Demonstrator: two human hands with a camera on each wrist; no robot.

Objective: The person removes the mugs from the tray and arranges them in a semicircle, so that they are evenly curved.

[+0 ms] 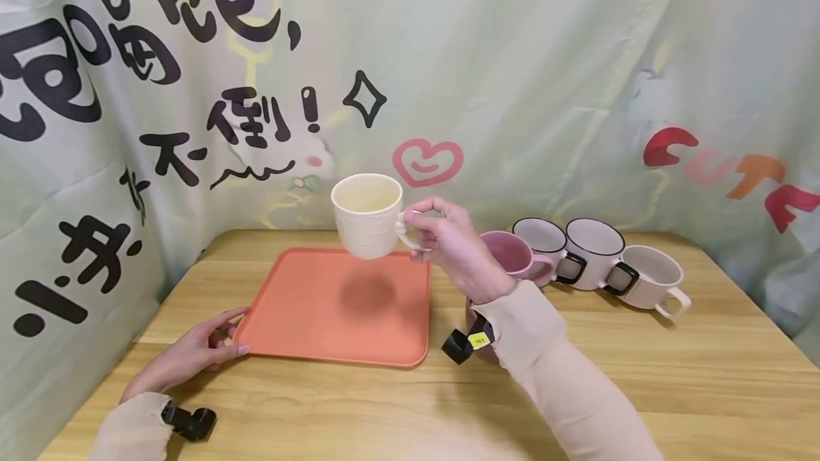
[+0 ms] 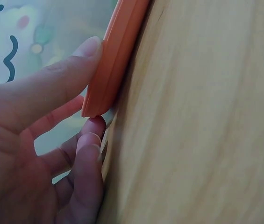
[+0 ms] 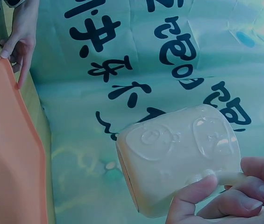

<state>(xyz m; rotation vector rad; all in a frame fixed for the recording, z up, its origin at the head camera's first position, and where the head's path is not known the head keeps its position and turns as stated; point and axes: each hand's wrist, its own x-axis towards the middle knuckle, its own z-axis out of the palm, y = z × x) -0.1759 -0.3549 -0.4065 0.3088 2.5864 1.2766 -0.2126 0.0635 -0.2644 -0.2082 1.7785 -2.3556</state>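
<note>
A cream mug (image 1: 366, 223) with raised animal-face patterns is held in the air over the orange tray (image 1: 307, 304). My right hand (image 1: 445, 237) pinches the mug by its handle, thumb and fingers around it. In the right wrist view the embossed side of the mug (image 3: 178, 158) shows close up. The tray lies flat on the wooden table, the mug's shadow on it. My left hand (image 1: 192, 354) holds the tray's near left corner, thumb at the front edge and a finger along the left side. Other fingers curl beside the corner in the left wrist view.
A pink mug (image 1: 506, 251), two white mugs with dark rims (image 1: 592, 251) and a pale mug (image 1: 650, 279) stand at the table's right. Something pinkish shows partly behind my right wrist. A printed curtain (image 1: 512, 55) hangs behind the wooden table (image 1: 640, 375).
</note>
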